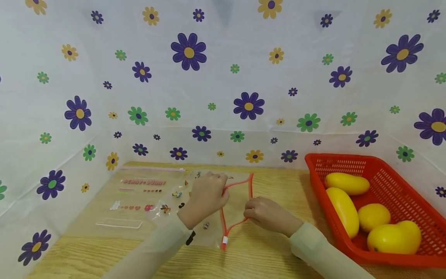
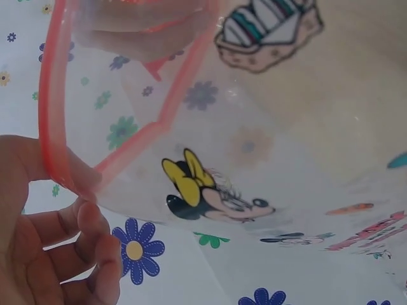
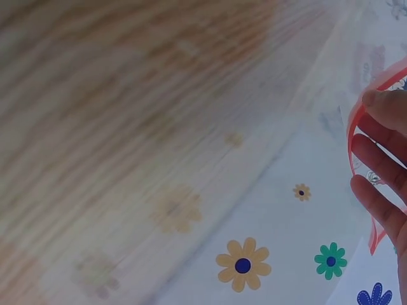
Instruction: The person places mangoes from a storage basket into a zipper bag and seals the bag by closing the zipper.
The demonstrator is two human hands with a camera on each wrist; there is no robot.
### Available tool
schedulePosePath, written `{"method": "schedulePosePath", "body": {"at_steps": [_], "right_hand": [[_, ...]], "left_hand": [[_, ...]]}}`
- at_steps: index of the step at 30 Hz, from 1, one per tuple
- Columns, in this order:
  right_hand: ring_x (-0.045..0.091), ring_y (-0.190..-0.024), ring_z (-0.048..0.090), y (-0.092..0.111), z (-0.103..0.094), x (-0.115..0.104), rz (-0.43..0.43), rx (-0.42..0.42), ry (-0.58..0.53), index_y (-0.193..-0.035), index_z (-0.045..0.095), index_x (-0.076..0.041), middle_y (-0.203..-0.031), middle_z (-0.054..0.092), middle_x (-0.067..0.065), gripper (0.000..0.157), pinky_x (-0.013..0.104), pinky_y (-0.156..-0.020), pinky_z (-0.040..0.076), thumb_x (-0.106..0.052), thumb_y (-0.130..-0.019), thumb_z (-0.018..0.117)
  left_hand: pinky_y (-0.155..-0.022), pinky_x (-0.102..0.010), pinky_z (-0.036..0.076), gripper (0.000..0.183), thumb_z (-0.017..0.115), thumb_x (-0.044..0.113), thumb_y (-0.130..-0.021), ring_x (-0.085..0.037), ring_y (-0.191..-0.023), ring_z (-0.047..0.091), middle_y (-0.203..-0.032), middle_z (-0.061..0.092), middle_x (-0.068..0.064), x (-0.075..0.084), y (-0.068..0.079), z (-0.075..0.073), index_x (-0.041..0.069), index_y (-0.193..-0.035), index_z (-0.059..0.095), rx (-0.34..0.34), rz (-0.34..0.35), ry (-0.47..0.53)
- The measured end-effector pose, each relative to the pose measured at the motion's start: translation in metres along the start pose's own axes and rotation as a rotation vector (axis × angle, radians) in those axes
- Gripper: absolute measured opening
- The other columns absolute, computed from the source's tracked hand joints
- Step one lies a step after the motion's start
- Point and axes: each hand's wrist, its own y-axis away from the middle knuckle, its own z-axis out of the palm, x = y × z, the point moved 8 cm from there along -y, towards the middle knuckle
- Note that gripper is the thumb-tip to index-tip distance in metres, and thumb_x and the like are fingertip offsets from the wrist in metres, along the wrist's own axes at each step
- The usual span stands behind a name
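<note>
Your left grip and right grip pinch opposite sides of the clear plastic, red-rimmed zip bag near the table's back edge, so its mouth gapes; right fingers, cropped, seem hooked inside.

A red basket holding four yellow fruits stands on the wooden tabletop; flower-printed white sheeting rises behind, and a pink-topped clear bag lies left.

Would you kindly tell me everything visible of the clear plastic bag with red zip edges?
The clear, thin-looking plastic bag with red zip edges bears colourful cartoon prints and a white slider at the mouth's near end. It lies on the pale wood-grain table, its mouth spread open; the left hand and right hand grip opposite edges.
</note>
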Motion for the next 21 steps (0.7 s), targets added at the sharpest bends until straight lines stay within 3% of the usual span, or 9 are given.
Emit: {"method": "schedulePosePath", "body": {"at_steps": [8,21], "right_hand": [[0.010,-0.081,0.063,0.002,-0.002,0.001,0.046,-0.024,0.001,-0.087,0.070,-0.016,-0.086,0.066,-0.004,0.013,0.028,-0.080,0.052,-0.011,-0.076,0.074],[0.012,-0.087,0.064,-0.002,-0.029,-0.007,0.063,-0.001,0.045,-0.095,0.069,-0.015,-0.092,0.069,-0.003,0.026,0.030,-0.083,0.051,-0.021,-0.072,0.079]], "left_hand": [[-0.046,-0.021,0.022,0.023,0.066,0.016,-0.074,-0.010,-0.049,0.034,-0.051,0.037,0.006,-0.003,0.004,0.000,0.015,-0.062,0.046,0.036,0.037,0.002],[-0.042,-0.020,0.018,0.022,0.066,0.017,-0.074,-0.009,-0.049,0.034,-0.052,0.040,0.006,-0.002,0.009,0.001,0.015,-0.063,0.047,0.034,0.030,0.002]]}}
